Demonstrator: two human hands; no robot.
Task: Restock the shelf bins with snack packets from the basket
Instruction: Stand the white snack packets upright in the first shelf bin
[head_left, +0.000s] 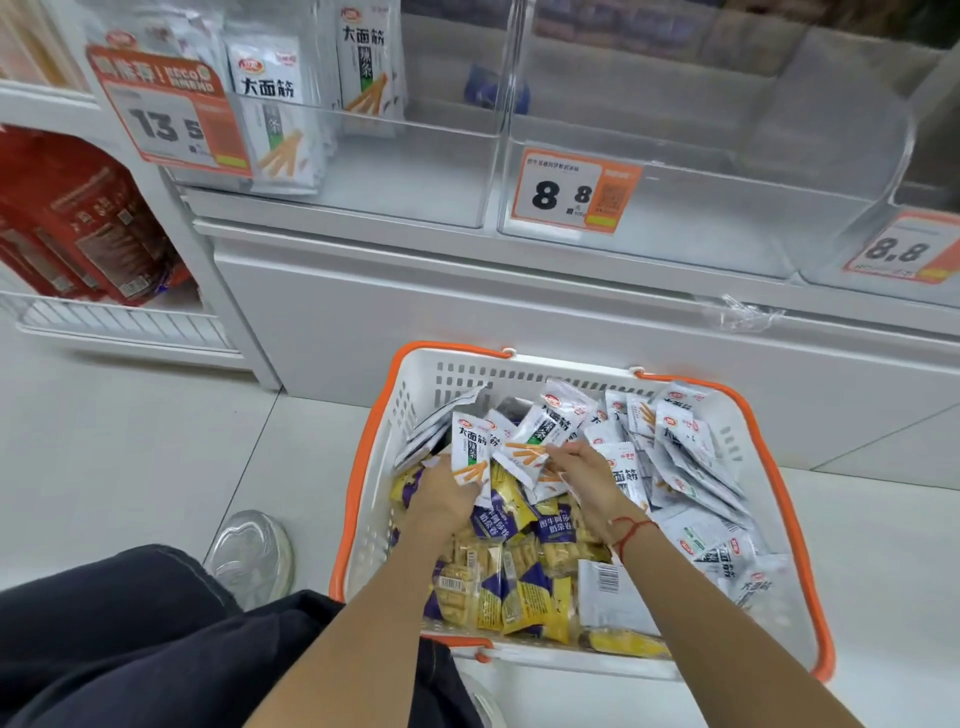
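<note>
You were crouched on the floor with both hands down in the white basket (769, 447), which sat in front of the shelf. Your left hand (441, 499) had its fingers curled around a white snack packet (470, 452), standing it up. Your right hand (582, 467) pinched another white packet (522, 457) right beside it. More white packets filled the far and right side of the basket, and yellow and purple packets (511, 519) lay nearer to you.

The left shelf bin (415, 171) held only a few of the same white packets at its left end. The bin beside it, behind the 8.8 price tag (569, 192), looked nearly bare.

To do this step well, you probably needed to gather packets of one kind, all facing the same way, into a neat stack. A firm hold would help, as the shiny packets would likely slip. Then the white ones belonged with their matching ones in the left bin.
</note>
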